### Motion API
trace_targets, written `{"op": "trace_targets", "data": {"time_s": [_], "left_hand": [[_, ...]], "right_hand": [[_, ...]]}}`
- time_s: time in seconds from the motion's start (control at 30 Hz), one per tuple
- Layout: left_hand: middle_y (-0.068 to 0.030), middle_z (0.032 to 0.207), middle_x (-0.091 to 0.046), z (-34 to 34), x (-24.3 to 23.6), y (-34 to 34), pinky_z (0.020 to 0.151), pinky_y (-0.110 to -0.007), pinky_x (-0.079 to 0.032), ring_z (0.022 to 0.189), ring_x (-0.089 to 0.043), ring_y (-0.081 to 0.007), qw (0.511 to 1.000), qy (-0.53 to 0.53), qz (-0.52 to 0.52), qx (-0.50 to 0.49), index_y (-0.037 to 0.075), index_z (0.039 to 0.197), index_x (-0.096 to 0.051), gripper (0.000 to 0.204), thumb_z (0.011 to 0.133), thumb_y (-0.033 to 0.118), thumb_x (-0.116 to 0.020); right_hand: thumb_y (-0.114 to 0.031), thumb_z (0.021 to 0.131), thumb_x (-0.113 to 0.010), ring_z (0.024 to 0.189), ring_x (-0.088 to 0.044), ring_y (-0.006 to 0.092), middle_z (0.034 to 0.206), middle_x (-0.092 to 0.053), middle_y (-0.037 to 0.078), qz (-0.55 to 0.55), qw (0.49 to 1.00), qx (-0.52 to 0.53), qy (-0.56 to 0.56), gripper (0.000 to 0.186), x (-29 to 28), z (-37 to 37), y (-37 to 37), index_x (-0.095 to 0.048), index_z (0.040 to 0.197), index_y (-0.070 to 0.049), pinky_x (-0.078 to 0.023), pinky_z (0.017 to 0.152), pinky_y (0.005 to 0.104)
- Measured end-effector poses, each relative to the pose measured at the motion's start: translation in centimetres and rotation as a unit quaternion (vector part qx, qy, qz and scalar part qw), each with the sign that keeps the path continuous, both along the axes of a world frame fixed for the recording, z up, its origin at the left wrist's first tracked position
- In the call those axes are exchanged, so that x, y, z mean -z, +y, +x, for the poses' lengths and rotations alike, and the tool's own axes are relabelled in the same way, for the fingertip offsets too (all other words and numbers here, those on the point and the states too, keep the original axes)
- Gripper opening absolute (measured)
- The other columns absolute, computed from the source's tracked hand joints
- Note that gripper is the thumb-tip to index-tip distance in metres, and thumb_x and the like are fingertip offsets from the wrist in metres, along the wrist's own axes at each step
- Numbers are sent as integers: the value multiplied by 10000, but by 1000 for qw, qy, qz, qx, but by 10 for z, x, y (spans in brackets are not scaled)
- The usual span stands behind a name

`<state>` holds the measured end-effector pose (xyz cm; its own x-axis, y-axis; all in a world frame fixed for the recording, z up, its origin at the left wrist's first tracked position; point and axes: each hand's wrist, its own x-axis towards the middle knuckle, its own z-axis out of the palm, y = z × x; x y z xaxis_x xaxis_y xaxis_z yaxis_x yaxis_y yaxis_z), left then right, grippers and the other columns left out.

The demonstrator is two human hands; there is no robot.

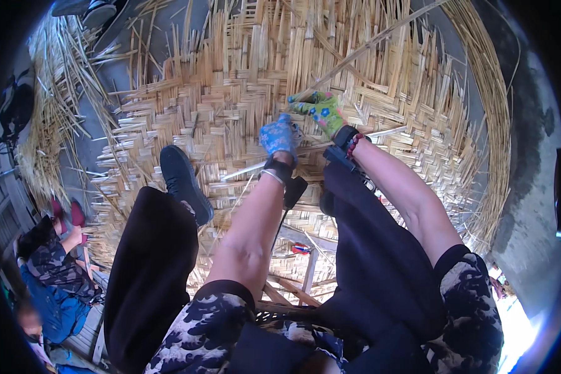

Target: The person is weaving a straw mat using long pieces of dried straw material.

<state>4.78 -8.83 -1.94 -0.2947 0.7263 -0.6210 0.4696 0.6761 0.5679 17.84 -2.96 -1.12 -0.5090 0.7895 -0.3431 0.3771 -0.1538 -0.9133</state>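
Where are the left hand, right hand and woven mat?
Left hand (277,136): head view, middle of the blue-gloved hand.
Right hand (324,114): head view, middle of the green-gloved hand.
Woven mat (225,124): head view, bare weave left of the hands.

The left hand (279,136) blocks my sight of whatever lies beneath it. The woven mat (224,118) runs past the top edge. The right trouser leg (380,237) covers most of one shoe (327,202); the red object (301,249) is too small to name.

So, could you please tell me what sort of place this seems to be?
Probably a weaving workspace: a large, partly woven mat lies underfoot, with loose strips at left and a long bundle at right.
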Motion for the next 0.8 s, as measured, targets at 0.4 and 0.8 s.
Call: {"op": "trace_targets", "data": {"time_s": [0.4,0.8], "left_hand": [[-134,725,-600,10,5,-7,628,-401,-441,687,-583,-288,982,166,57,64,61,742,-627,392,855,332,-368],[-175,711,-594,12,17,-15,654,-423,-426,697,-567,-331,995,65,70,-31,23,679,-622,472,839,388,-369]], "right_hand": [[-280,815,-400,1039,-505,164,1123,-541,102,167,976,-137,-17,398,25,5,7,-541,1084,-23,-332,931,305],[-282,876,-293,985,-541,246,1060,-546,195,-221,948,122,193,476,15,-12,10,-461,1099,103,-415,884,308]]}}
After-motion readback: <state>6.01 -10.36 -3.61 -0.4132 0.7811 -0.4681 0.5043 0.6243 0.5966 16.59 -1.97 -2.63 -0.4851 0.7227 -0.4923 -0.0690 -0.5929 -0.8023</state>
